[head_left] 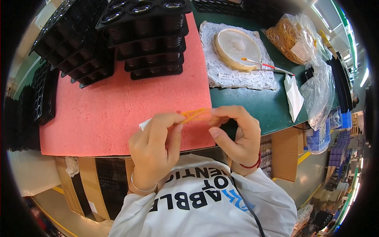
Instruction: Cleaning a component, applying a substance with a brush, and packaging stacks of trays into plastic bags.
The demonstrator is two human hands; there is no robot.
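Yellow-orange rubber bands (196,114) stretch between your two hands, just above the near edge of a coral-pink foam mat (118,102). Your left hand (156,148) pinches the left end between thumb and curled fingers, and something small and white, too hidden to name, peeks out behind its knuckles. Your right hand (239,132) pinches the right end with its fingertips, the thumb angled below. Both hands are closed narrowly on the bands, and neither is nearer than the other: the bands run left to right, roughly level, with a hand at each end. How many bands there are cannot be told.

The mat lies on a dark green workbench (272,106). At the far side of the mat stand stacks of black moulded trays (146,39) with round pockets, and more trays sit off to your left. To the right, on a sheet of printed paper (237,75), rests a round cream-coloured dish (237,47) with a thin brush (266,65) laid across it. Further right lies a clear bag of loose rubber bands (290,35), then crumpled clear plastic bags (318,91). Cardboard boxes (286,152) sit under the bench, over a workshop floor marked with yellow lines.
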